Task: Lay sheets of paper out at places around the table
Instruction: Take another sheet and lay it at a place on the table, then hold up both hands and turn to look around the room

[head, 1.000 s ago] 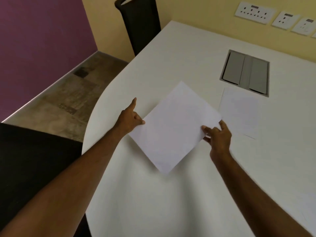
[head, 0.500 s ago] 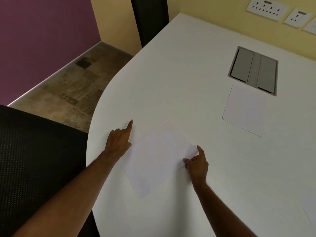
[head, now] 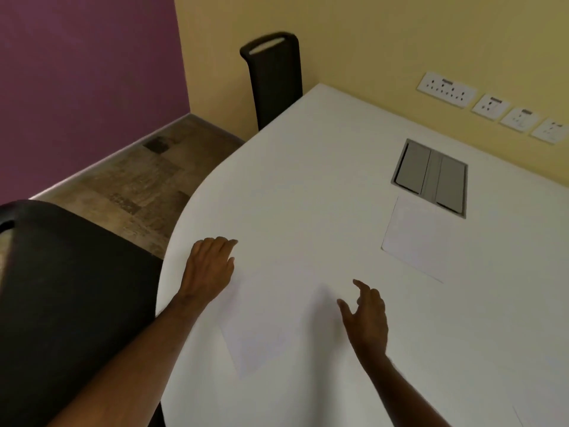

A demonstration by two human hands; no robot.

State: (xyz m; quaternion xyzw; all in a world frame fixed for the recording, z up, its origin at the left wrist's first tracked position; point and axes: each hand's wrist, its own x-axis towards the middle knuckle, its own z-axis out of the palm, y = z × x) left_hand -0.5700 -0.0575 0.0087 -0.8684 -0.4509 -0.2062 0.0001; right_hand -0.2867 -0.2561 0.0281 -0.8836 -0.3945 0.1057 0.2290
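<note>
Head view: the sheet [head: 261, 328] lies flat on the table [head: 308, 180] between both hands. The left hand [head: 209, 266] rests curled at its far-left edge; the right hand [head: 366, 315] hovers spread, empty, just right of it. Thin and limp, it probably slides easily; pinch a corner.

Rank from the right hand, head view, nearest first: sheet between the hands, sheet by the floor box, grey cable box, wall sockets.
From the right hand:
1. Sheet between the hands, just to its left on the table.
2. Sheet by the cable box, ahead and slightly right.
3. Grey cable box, set into the tabletop just beyond that sheet.
4. Wall sockets, on the yellow wall past the table's far edge.
</note>
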